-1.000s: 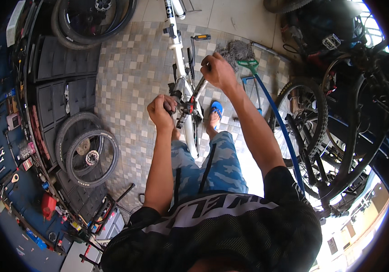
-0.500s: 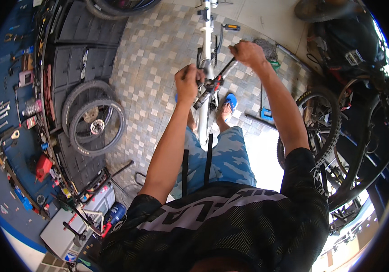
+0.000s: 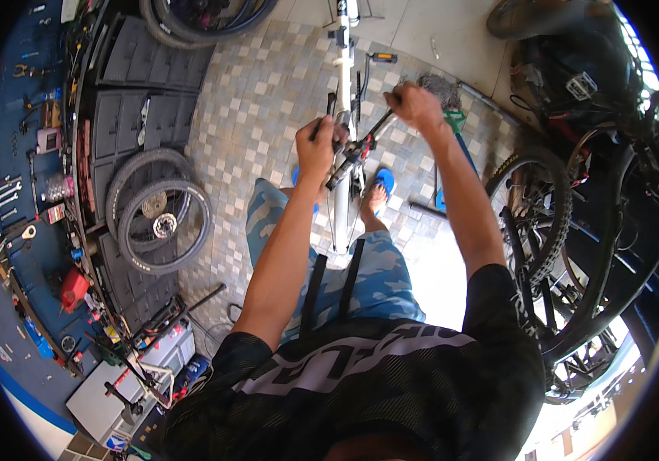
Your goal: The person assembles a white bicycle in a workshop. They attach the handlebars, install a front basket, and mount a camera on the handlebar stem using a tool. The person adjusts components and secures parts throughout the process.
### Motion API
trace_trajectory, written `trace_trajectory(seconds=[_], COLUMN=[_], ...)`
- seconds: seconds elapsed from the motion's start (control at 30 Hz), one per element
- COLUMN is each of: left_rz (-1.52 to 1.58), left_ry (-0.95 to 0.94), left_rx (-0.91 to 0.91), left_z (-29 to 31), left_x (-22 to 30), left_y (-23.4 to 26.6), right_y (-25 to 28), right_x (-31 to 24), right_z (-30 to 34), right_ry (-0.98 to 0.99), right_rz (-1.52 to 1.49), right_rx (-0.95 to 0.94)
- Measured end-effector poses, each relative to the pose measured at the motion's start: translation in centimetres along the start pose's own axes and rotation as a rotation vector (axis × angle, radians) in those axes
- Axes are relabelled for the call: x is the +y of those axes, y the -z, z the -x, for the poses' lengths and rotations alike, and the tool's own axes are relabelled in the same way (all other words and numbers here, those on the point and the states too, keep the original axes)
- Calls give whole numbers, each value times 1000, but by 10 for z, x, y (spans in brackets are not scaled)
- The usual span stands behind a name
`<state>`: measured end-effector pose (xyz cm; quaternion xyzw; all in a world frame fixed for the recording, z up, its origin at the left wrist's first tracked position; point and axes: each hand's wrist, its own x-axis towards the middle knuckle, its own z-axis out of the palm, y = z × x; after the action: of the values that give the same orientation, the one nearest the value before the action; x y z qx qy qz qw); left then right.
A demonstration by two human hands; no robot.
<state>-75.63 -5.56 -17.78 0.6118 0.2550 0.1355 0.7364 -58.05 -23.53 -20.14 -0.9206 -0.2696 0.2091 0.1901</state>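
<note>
A white bicycle frame [image 3: 342,207] runs upright through the middle of the view, in front of my legs. Across it sits a black clamp-like piece with red parts [image 3: 354,160]. My right hand [image 3: 419,107] is closed round the outer end of a short bar [image 3: 382,127] that slants down to this piece. On the frame's left side my left hand [image 3: 317,150] is closed, with its fingertips against dark parts by the tube; what they grip is hidden. Above both hands a pedal [image 3: 383,58] with an orange reflector sticks out to the right.
Two loose wheels [image 3: 159,260] lean at the left against dark grey drawers [image 3: 122,111]. Hand tools hang on a blue panel [image 3: 8,196]. More bicycle wheels [image 3: 552,207] crowd the right side. A blue-handled tool [image 3: 441,198] lies near my blue sandal [image 3: 385,181].
My right hand and the bar have shifted slightly left and down. My left knee has swung out to the left. The view has moved a little; both hands keep their hold.
</note>
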Motion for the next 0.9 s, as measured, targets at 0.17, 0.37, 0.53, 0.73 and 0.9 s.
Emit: trace_trajectory(seconds=[0.17,0.37,0.53,0.73,0.9], left_rz=[8,22,-950,-1805,-1824], left_ry=[18,198,-328,-649,-485], left_rx=[-32,-177,35,307,271], left_z=[3,-9,-168,-337,-407], left_x=[5,47,160,276,267], left_y=[-11,14,48,11,15], right_y=[-19,-47,-76,-90,-84], right_x=[11,6,-12,-41,-49], right_z=[9,18,22,44,43], right_ry=[-50,-193,-166,-284,-397], right_rz=[-269,-700,-768,-928,-928], right_rx=[281,418,426,355,371])
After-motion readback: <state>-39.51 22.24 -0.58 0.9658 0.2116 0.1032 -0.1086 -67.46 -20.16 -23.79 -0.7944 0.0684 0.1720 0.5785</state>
